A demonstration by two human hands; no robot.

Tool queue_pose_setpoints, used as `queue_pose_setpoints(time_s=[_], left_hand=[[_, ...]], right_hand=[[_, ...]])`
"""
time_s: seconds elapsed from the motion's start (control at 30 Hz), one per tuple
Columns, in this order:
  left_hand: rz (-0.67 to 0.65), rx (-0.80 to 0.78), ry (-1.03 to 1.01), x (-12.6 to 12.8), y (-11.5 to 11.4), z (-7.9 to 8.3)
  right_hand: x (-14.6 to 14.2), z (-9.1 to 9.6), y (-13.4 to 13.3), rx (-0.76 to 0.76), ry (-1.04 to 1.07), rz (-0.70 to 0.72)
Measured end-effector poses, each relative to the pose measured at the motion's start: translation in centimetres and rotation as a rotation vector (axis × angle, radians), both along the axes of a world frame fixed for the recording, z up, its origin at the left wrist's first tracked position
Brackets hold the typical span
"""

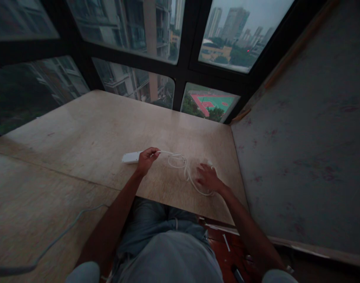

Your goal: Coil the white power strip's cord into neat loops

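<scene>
A white power strip (131,157) lies on the wooden board, its right end hidden behind my left hand (148,159). The fingers of that hand are pinched on the strip's white cable (177,155) close to where it leaves the strip. From there the cable runs right in loose loops across the board. Over its far end is my right hand (208,177), slightly blurred, with fingers apart and nothing visible in them. A pale end piece, perhaps the plug (210,162), shows just beyond its fingers.
The pale wooden board (88,125) reaches to dark-framed windows (182,72) and a papered wall (298,157) on the right. A grey cable (70,226) crosses the board at lower left. Small items lie on the reddish floor (219,239) below.
</scene>
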State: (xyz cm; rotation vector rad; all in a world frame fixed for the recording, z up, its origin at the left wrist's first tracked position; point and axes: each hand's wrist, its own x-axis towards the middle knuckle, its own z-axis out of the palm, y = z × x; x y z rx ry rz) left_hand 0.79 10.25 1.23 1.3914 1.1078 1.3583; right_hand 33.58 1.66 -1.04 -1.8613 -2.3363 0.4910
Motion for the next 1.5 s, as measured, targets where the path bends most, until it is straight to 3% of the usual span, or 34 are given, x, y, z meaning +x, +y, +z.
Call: queue_pose_setpoints(time_s=[0.13, 0.27, 0.4, 0.5, 0.63, 0.7, 0.9, 1.1, 1.23, 1.4, 1.5], left_hand=[[-0.047, -0.031, -0.056, 0.0, -0.5, 0.2], [-0.076, -0.061, -0.074, 0.0, -0.8, 0.3], [-0.126, -0.048, -0.073, -0.1, -1.1, 0.4], [-0.218, -0.038, -0.096, -0.2, -1.6, 0.5], [-0.359, -0.081, 0.007, 0.3, -2.7, 0.3], [-0.393, -0.104, 0.103, 1.0, -3.4, 0.0], [-0.450, -0.047, 0.270, 3.2, -5.1, -1.8], [-0.418, 0.111, 0.372, 3.6, -5.5, -2.9], [-0.381, 0.164, 0.324, 3.9, -5.8, -3.4], [-0.202, 0.131, 0.272, 4.4, -6.0, -4.7], [-0.098, 0.196, 0.431, 4.8, -6.0, -5.2]], right_hand=[[-2.5, 1.1, -1.9, -0.043, -0.153, 0.116], [-3.8, 2.2, -2.4, -0.035, -0.167, 0.112], [-3.6, 1.7, -2.4, 0.019, -0.094, 0.035], [-3.1, 0.5, -2.2, 0.091, 0.233, -0.149], [-3.1, -0.2, -0.9, 0.189, 0.896, -0.437], [-3.6, -0.1, 0.0, 0.227, 1.097, -0.490], [-5.4, 1.5, 1.7, 0.272, 1.427, -0.535], [-6.4, 2.7, 1.6, 0.121, 1.842, -0.424], [-6.5, 1.9, 1.5, -0.111, 2.081, -0.331], [-7.0, 0.2, 1.4, -0.369, 2.192, -0.401], [-7.4, -0.6, 1.4, -0.462, 2.173, -0.458]])
